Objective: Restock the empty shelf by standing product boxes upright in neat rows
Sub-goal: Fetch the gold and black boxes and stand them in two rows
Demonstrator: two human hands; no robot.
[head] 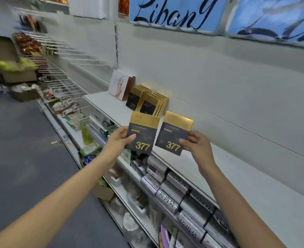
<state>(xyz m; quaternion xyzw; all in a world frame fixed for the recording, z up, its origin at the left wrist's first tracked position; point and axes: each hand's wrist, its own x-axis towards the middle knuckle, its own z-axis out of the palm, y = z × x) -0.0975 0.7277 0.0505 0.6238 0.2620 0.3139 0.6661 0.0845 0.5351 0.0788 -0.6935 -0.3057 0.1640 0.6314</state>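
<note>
Two gold-and-black boxes marked "377" are held up side by side before a white shelf [255, 179] in a shop aisle. A person's left hand [119, 141] grips the left box [144, 134] at its lower left corner, thumb across the dark front and fingers curled behind. The right hand [196, 145] pinches the right box [174, 133] at its lower right corner, thumb on the front. Both boxes are held upright in the air, close together but not touching, just off the shelf's front edge and clear of its surface. Farther back on the same shelf, two rows of matching gold boxes [147, 100] stand leaning against the back panel, with a white-and-brown box [119, 86] beside them on the far side. Most of the shelf nearer the camera lies bare. Silver packs [172, 194] with dark lettering line the shelf below. Wire hooks [61, 68] with packets hang farther down the aisle, and a blue sign [174, 11] with dark script hangs overhead.
</note>
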